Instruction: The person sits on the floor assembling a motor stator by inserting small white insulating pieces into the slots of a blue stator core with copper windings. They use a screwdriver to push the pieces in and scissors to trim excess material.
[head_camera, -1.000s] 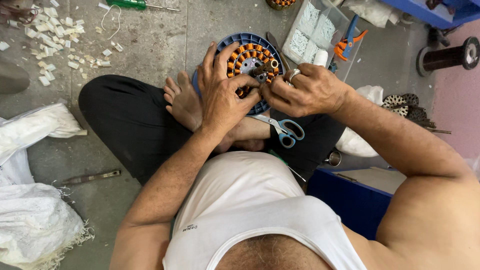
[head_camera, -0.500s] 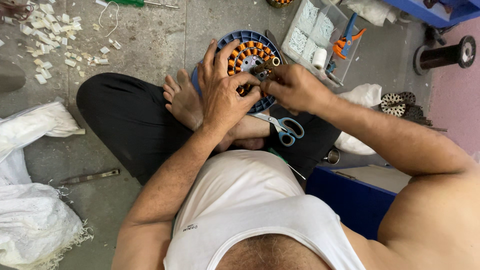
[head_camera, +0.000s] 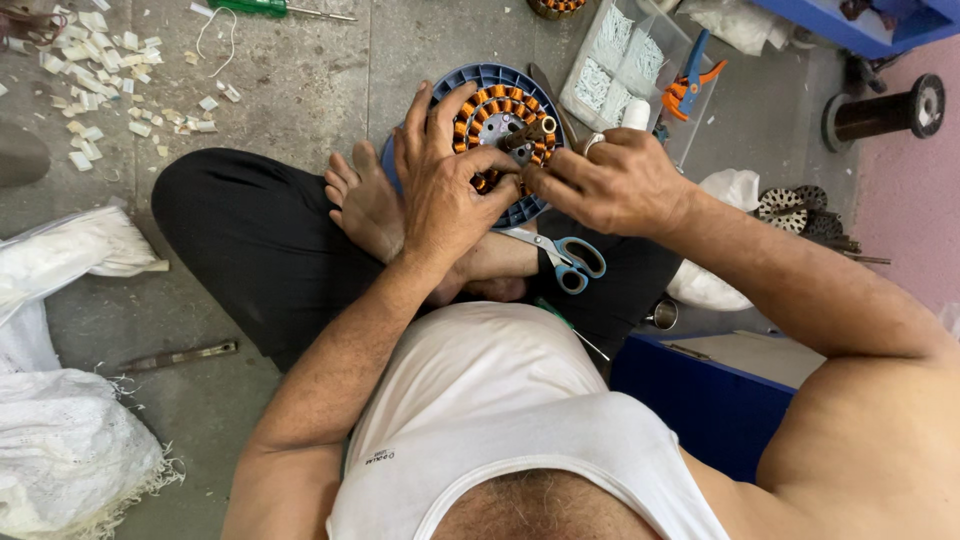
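Observation:
A round blue motor stator (head_camera: 497, 82) with a ring of orange copper coils rests on my crossed legs. My left hand (head_camera: 445, 180) lies over its left side, thumb and forefinger pinched at a coil near the lower rim. My right hand (head_camera: 610, 180), with a ring on one finger, meets it from the right, fingertips pinched at the same spot. What the fingertips hold is too small to tell. Blue-handled scissors (head_camera: 562, 258) lie on my leg just below both hands.
A clear tray (head_camera: 625, 70) of white slips and a blue-orange plier (head_camera: 688, 80) sit behind the stator. White paper scraps (head_camera: 95, 75) litter the floor at far left. A wire spool (head_camera: 885, 112) stands right, white cloth sacks (head_camera: 60, 440) left, a blue box (head_camera: 705, 400) at my right.
Both hands have stayed at the stator's lower rim. The right hand's fingers have drawn in closer to the left hand's pinch.

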